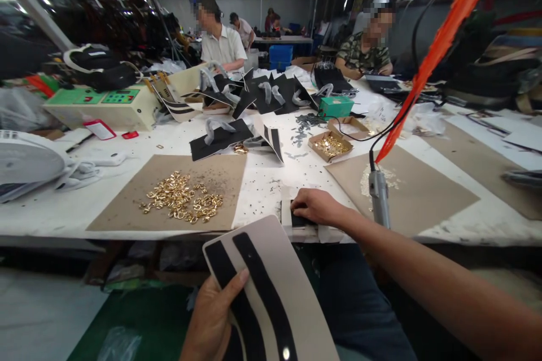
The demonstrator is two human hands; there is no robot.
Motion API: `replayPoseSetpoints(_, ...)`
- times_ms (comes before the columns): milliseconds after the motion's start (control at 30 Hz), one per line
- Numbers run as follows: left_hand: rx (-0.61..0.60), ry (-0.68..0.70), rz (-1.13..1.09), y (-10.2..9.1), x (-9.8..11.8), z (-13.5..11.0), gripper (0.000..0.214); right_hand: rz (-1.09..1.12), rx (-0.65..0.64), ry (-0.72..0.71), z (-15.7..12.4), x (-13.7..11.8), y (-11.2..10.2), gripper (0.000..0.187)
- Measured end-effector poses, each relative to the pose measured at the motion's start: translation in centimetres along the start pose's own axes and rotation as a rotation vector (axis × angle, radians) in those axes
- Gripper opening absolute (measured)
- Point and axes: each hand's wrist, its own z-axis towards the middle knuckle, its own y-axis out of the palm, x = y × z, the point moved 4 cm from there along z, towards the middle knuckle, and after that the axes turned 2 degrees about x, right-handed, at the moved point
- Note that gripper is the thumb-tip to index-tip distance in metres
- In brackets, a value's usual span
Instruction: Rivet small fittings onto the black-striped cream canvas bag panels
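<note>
My left hand [214, 318] grips a curved beige panel with two black stripes [271, 287], held below the table edge over my lap, thumb pressed on one stripe. My right hand [315, 207] reaches to the table's front edge, fingers curled down onto a small black piece [298, 220] lying on a white pad. A pile of gold metal rings [182, 198] lies on a brown cardboard sheet [131, 208] to the left of that hand. A grey hand tool [380, 197] with a black cable stands upright just right of my right wrist.
The white worktable [271, 180] carries black and striped panels [220, 138], a small box of gold parts [330, 145], a green box [336, 106] and a green-topped machine [105, 102]. An orange strap [440, 45] hangs at right. Two people sit across; others work farther back.
</note>
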Motion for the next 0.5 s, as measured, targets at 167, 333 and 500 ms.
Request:
replayPoseSetpoints(167,0.002,-0.007,0.002,0.1,0.0,-0.4,0.054,-0.021,0.101,0.022,-1.1,-0.4,-0.1,0.016)
replayPoseSetpoints(333,-0.035,0.017,0.005,0.1,0.0,-0.7,0.049,-0.107,0.125,0.028,-1.4,-1.5,-0.3,0.012)
replayPoseSetpoints(500,-0.192,0.205,0.002,-0.2,-0.6,-1.2,0.057,-0.258,0.193,-0.104,-3.2,-1.6,2.1,0.027)
